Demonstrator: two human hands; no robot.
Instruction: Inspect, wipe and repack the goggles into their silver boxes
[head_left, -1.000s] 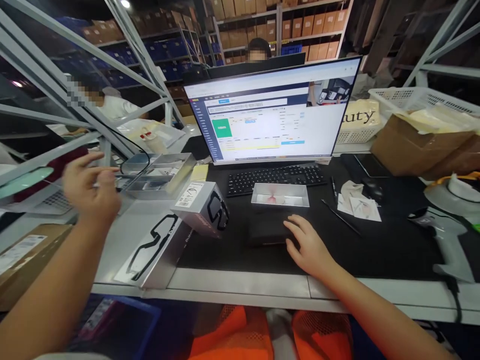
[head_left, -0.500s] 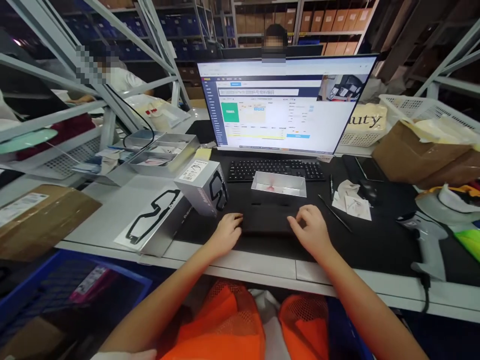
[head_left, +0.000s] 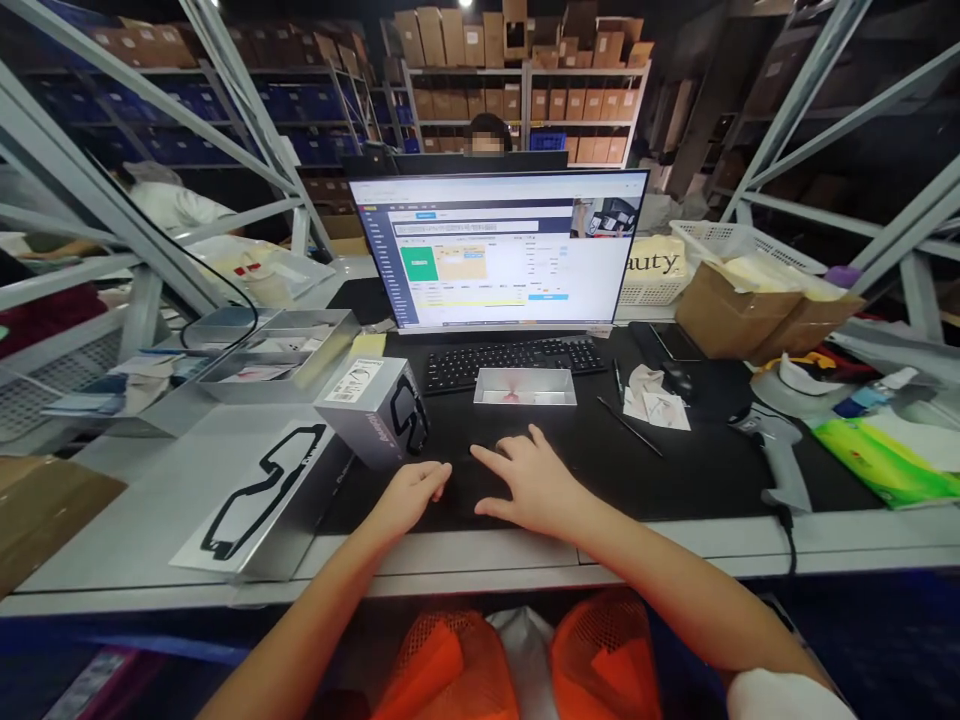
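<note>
My right hand is held low over the black desk mat, thumb and fingers spread, palm down. Just left of it rests my left hand, its fingers curled and pressed together; whether anything is in them is hidden. A dark, flat shape between the hands barely stands out from the mat. Beyond the right hand lies a shallow open white box with a reddish mark inside. Left of my left hand, an upright grey box with a glasses picture stands beside a larger white-topped box with a similar picture.
A monitor and keyboard stand behind the box. To the right are a pen, crumpled paper, a mouse, a barcode scanner and a green packet. Grey trays sit at left. Another person is behind the monitor.
My right hand has moved left towards my left hand and spread its fingers. My left hand's fingers have drawn together. The camera view has tilted up and shifted right.
</note>
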